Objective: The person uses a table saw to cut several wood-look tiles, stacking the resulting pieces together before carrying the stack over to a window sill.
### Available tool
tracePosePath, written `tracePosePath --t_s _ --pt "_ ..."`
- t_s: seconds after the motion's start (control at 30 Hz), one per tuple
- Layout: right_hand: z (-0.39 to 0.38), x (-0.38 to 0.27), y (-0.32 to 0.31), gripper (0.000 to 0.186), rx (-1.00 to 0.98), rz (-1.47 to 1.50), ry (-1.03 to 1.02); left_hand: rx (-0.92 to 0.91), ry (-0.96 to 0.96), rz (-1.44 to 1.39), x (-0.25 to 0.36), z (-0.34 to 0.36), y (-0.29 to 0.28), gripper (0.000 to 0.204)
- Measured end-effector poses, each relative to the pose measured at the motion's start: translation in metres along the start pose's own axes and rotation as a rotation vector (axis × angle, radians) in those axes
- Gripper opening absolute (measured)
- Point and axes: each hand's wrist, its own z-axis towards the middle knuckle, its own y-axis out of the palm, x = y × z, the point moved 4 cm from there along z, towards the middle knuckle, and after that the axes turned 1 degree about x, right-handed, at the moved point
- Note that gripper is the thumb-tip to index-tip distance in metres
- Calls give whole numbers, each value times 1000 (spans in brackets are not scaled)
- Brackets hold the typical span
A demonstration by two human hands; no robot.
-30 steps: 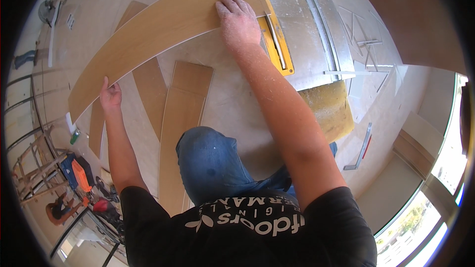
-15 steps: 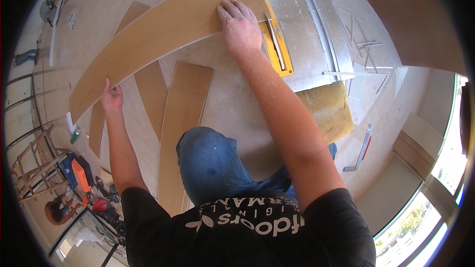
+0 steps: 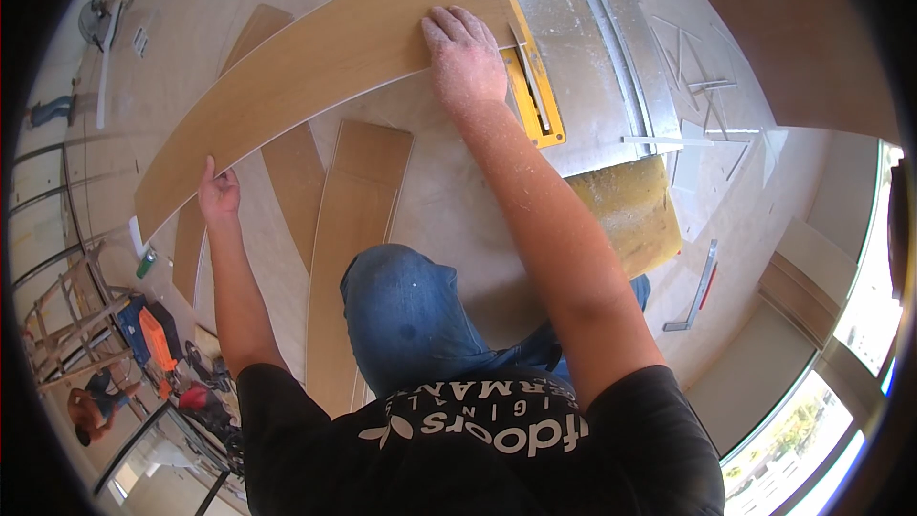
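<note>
Sawdust coats the table saw (image 3: pixel 573 67); the long plank (image 3: pixel 315 76) lies across its top, right hand (image 3: pixel 465 57) pressing flat near the yellow insert (image 3: pixel 535 96), left hand (image 3: pixel 220 193) gripping its overhanging end (cut seemingly barely begun).

The person wears a black short-sleeved T-shirt (image 3: pixel 478 449) with white printed lettering and speckled blue jeans (image 3: pixel 411 315); both forearms are bare.
</note>
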Motion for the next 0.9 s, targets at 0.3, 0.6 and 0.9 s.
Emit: tracePosePath --t_s 0.3,0.6,0.9 --pt "-6 0 -5 39 5 0 -4 11 6 8 -5 -11 0 33" --pt "-10 -5 -10 37 7 12 -7 7 -5 7 1 -12 -10 32" --pt "-16 -5 -13 35 31 17 -18 22 23 -18 -2 -26 -7 34"
